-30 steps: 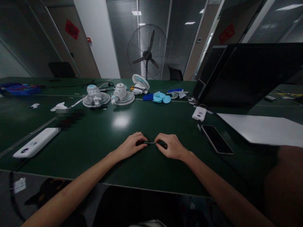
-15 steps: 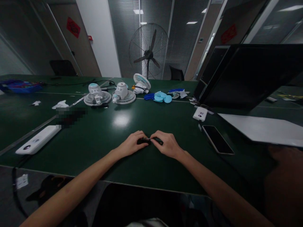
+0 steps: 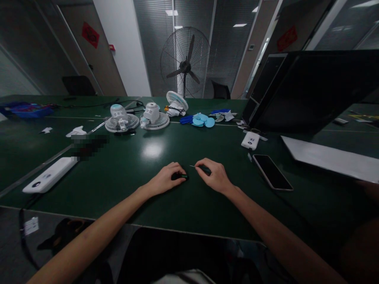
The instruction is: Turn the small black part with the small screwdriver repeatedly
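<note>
Both my hands rest on the dark green table (image 3: pixel 124 169) near its front edge. My left hand (image 3: pixel 166 179) is curled round a small black piece (image 3: pixel 180 176) with a green mark on it. My right hand (image 3: pixel 214 175) is closed on a small dark tool (image 3: pixel 203 169) whose thin metal tip points left towards the other hand. A short gap separates the tip from the black piece.
A dark phone (image 3: pixel 271 172) lies right of my right hand, a white box (image 3: pixel 250 140) behind it. A black monitor (image 3: pixel 310 90) and white sheet (image 3: pixel 328 157) fill the right. Small white desk fans (image 3: pixel 121 120), blue fan blades (image 3: pixel 201 120) and a white power strip (image 3: pixel 49 175) lie further off.
My hands were joined, the tool tip in the black piece. Now they have drawn apart and the tip is out in the open; my right hand has lifted slightly.
</note>
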`<state>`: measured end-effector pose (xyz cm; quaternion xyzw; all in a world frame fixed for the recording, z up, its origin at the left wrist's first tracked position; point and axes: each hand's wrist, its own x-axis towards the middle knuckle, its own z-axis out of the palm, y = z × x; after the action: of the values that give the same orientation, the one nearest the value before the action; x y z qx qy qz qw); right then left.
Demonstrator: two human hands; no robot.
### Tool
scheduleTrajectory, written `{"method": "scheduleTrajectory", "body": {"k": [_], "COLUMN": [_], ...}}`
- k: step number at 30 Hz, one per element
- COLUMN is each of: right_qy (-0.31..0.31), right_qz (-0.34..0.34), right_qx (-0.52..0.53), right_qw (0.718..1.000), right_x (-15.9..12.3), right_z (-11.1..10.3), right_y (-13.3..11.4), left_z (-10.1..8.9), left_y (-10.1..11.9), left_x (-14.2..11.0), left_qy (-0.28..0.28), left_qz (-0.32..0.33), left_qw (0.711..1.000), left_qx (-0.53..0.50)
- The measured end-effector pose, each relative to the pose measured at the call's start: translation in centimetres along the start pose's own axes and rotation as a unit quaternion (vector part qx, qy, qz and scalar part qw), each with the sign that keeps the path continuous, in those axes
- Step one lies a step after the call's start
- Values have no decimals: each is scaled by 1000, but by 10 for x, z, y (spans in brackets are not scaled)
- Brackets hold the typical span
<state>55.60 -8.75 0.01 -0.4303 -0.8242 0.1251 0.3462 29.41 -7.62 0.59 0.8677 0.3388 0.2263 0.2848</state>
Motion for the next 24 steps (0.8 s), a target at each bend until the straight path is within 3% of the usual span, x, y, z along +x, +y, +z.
{"method": "scheduleTrajectory", "body": {"k": [4,10,21,24], "right_qy": [-65,-85,-77,-35], "right_qz": [-48,-55,-59,-34], "right_qx": [-1,7,-5,1], "right_qw": [997,995,995,999], "right_x": [-3,-3,-4,-2], "right_z": [-3,-6,0,-1], "right_y": [-3,-4,-2,0], "left_z": [0,3,4,3], "left_y": [-1,-6,-6,-5], "left_x": [0,1,2,1], "left_qy": [7,22,30,32], "left_qz": [1,-12,-15,-18], "left_qw": [1000,999,999,998], "left_qx": [8,25,37,50]}}
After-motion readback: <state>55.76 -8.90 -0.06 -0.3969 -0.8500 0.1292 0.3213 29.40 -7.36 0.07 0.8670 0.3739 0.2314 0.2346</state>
